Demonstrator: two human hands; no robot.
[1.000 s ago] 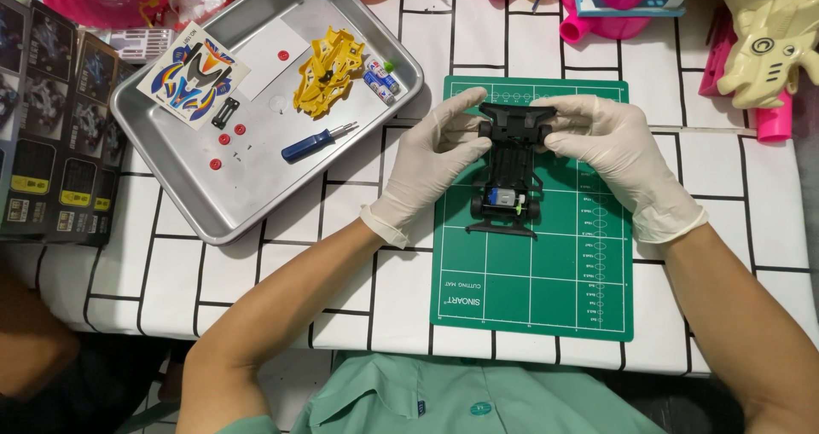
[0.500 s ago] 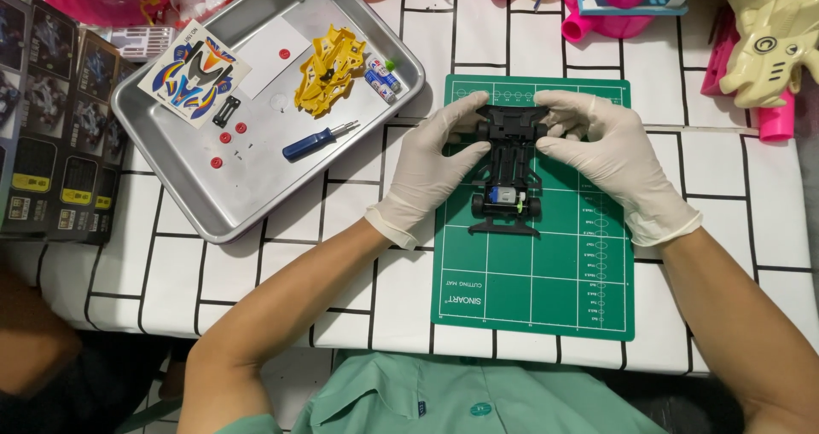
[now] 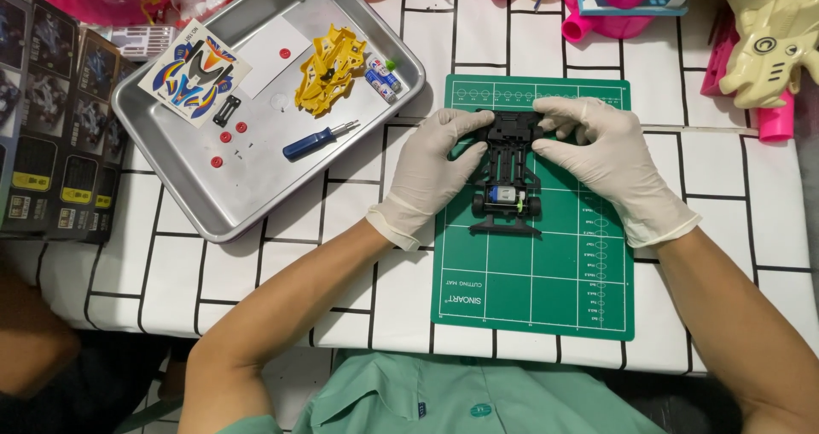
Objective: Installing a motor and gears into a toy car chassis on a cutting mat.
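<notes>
- A small black plastic toy-car chassis [image 3: 509, 174], with a silver motor seated near its rear end, is laid flat on the upper half of a green gridded cutting mat [image 3: 533, 289]; the mat serves as the landmark for every position given below.
- The left hand [image 3: 433, 174], covered by a white disposable glove, is pressed against the chassis's left front corner, its fingers curled onto the black frame so that the part is kept steady.
- The right hand [image 3: 610, 157], gloved in the same way, is closed over the chassis's right front corner, thumb and fingertips pinched on the plastic; a grip from both sides appears to be applied so that the front end is squeezed or seated evenly.
- To the left of the mat, a shallow rectangular metal tray [image 3: 183, 208] is set at an angle on the white desk with black grid lines [image 3: 256, 280], apparently so that loose parts are kept together.
- Within the tray, nearest the mat, a blue-handled screwdriver [image 3: 318, 141] is laid; beyond it a yellow plastic car body shell [image 3: 331, 66], a colourful sticker sheet [image 3: 194, 73] and small red round pieces [image 3: 228, 137] are found.
- Beyond the mat's far edge, pink plastic toys [image 3: 610, 3] are seen; far left of it, dark printed boxes [image 3: 47, 127] are stacked.
</notes>
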